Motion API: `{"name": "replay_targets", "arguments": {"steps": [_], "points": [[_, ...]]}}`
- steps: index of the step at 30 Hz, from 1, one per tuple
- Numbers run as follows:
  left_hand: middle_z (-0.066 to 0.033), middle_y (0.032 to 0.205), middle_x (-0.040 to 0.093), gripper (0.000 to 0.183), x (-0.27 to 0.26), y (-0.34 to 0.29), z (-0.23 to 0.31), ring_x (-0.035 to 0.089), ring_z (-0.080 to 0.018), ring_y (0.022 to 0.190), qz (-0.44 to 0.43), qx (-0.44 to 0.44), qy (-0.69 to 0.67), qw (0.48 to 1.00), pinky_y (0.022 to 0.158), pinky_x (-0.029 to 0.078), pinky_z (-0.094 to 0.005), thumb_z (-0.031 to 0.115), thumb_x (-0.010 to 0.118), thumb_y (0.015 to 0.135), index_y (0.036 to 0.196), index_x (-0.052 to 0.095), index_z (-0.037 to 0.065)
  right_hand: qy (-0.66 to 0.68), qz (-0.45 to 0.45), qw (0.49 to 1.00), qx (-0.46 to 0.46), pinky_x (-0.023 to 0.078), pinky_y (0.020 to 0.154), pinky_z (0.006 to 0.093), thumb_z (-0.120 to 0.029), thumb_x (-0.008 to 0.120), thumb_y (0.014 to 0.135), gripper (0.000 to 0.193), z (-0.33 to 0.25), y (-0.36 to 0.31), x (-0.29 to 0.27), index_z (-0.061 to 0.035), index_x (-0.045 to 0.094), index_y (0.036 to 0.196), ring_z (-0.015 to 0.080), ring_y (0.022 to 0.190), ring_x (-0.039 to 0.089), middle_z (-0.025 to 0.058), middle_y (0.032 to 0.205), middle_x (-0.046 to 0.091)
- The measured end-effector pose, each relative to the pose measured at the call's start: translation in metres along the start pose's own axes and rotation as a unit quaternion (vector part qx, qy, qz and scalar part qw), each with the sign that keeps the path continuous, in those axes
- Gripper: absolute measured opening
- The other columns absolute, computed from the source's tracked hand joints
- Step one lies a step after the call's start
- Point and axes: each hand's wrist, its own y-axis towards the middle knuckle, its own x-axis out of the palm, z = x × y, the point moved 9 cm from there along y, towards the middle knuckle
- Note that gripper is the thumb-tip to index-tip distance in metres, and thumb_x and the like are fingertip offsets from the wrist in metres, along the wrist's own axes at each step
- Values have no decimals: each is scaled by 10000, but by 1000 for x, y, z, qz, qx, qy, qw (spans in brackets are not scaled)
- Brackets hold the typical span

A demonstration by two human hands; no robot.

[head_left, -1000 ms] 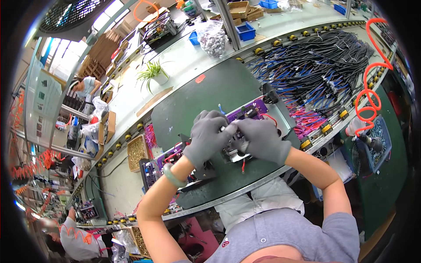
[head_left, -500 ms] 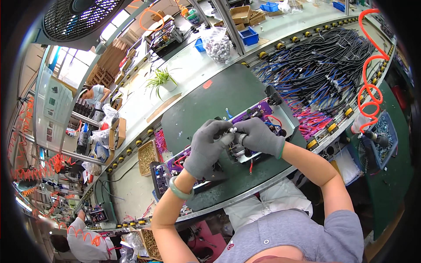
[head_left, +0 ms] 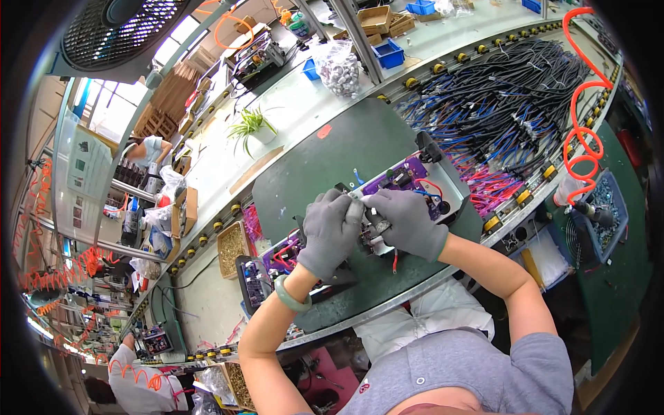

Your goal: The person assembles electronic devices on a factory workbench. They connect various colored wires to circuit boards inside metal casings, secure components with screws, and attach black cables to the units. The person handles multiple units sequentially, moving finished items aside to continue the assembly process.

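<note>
My left hand (head_left: 328,234) and my right hand (head_left: 409,223), both in grey gloves, meet above the assemblies with fingers pinched together. Between the fingertips shows something small and whitish, perhaps a connector; its kind I cannot make out. Behind my right hand sits an open metal chassis (head_left: 453,190) with a purple circuit board (head_left: 413,168) and red and blue wires. Near my left wrist lies another assembly (head_left: 254,278) with boards and red wires, partly hidden by the hand. Both rest on the dark green mat (head_left: 304,166). A red lead (head_left: 395,263) hangs below my right hand.
A heap of black cables (head_left: 512,90) with blue and pink ends lies at right. A coiled orange hose (head_left: 584,149) hangs beside it, above a power driver (head_left: 600,214) and a blue bin of screws (head_left: 609,232). A potted plant (head_left: 263,131) stands beyond the mat. Two people work at left.
Both hands have shifted slightly, with the left fingers more upright and the right hand turned more back-up. The small part at the fingertips is now more covered. The view has moved a little.
</note>
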Motion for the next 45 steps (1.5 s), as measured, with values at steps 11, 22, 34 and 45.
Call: {"name": "replay_targets", "arguments": {"steps": [11, 22, 34, 45], "points": [[-144, 1194, 643, 418, 60, -20, -75, 673, -228, 1041, -265, -323, -462, 782, 952, 548, -388, 197, 588, 993, 1330, 513, -39, -295, -279, 914, -9, 446, 899, 403, -178, 699, 757, 152, 17, 35, 50, -146, 742, 900, 250, 990, 630, 62, 952, 682], [-137, 1139, 657, 402, 53, -20, -63, 687, -227, 991, -242, -307, -512, 765, 916, 569, -387, 146, 569, 973, 1302, 518, -79, -270, -288, 917, -54, 443, 905, 391, -220, 683, 813, 175, 23, 28, 57, -132, 754, 946, 237, 993, 659, 53, 943, 709], [-111, 1051, 668, 381, 58, -18, -73, 692, -195, 890, -206, -313, -488, 788, 829, 587, -358, 149, 612, 950, 1257, 556, -69, -288, -272, 917, -41, 468, 872, 397, -172, 676, 808, 116, 11, 24, 68, -105, 728, 887, 254, 935, 669, 69, 892, 701], [-97, 952, 661, 168, -10, -7, 2, 666, -199, 841, 64, 6, -82, 995, 775, 548, -341, 84, 732, 817, 973, 690, 37, -103, -158, 981, -35, 542, 713, 396, -164, 689, 800, 123, -11, 28, 14, -110, 692, 911, 300, 828, 688, 72, 868, 702]]}}
